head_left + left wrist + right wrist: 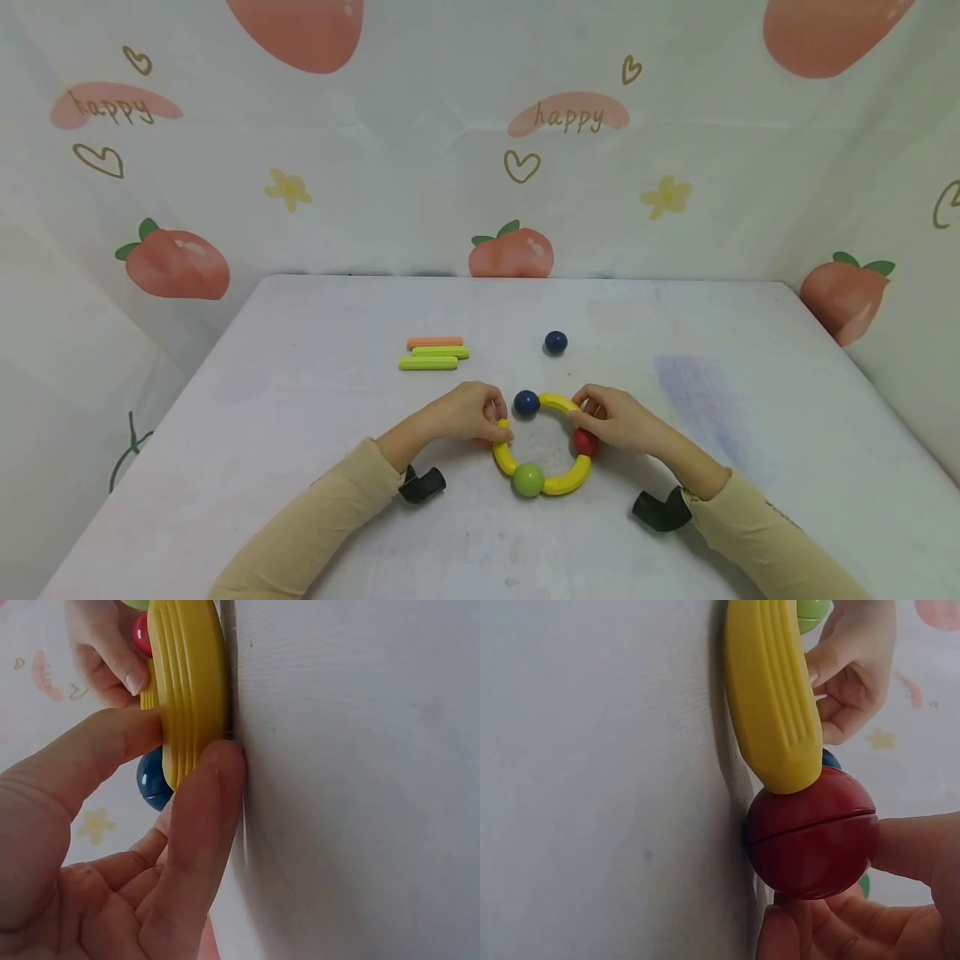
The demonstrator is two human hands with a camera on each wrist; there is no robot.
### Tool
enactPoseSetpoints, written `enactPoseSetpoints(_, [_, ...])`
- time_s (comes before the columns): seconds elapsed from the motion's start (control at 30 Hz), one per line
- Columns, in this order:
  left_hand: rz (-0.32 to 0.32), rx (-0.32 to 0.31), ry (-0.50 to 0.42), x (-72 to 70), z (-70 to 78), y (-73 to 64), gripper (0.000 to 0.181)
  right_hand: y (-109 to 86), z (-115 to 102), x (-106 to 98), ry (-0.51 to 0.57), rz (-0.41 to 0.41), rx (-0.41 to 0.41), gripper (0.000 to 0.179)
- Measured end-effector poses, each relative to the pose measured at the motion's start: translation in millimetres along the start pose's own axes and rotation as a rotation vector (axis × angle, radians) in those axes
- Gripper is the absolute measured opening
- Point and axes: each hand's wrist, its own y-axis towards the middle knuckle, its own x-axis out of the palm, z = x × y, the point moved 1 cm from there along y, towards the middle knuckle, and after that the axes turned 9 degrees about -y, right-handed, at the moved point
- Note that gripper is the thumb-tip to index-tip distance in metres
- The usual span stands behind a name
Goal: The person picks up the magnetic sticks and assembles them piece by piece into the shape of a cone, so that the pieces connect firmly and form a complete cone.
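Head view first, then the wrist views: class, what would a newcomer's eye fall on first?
Probably the nearly closed ring of yellow arcs and coloured balls, just below the head view's centre on the pale table. The left hand pinches an arc's end beside the gap; the right hand grips the ring near the red ball. Next come the big peaches on the backdrop behind the table.
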Motion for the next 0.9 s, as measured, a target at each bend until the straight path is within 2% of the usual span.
enactPoseSetpoints(0.33, [0.062, -0.010, 0.046, 4.5, 0.6, 3.2, 0.025, 0.1, 0.0, 1.2, 0.001, 0.003, -0.002, 0.021])
enactPoseSetpoints(0.47, [0.082, -0.034, 0.009, 5.9, 3.8, 2.7, 0.022, 0.3, 1.3, 2.1, -0.006, 0.011, -0.014, 0.020])
enactPoseSetpoints(0.63, [0.136, -0.054, -0.036, 5.6, 7.6, 2.8, 0.025, 0.5, 1.1, 3.0, 0.007, 0.002, -0.018, 0.021])
enactPoseSetpoints(0.9, [0.185, -0.042, -0.065, 3.3, 4.2, 6.1, 0.025, 0.9, -2.0, 2.7, 0.049, -0.013, -0.001, 0.022])
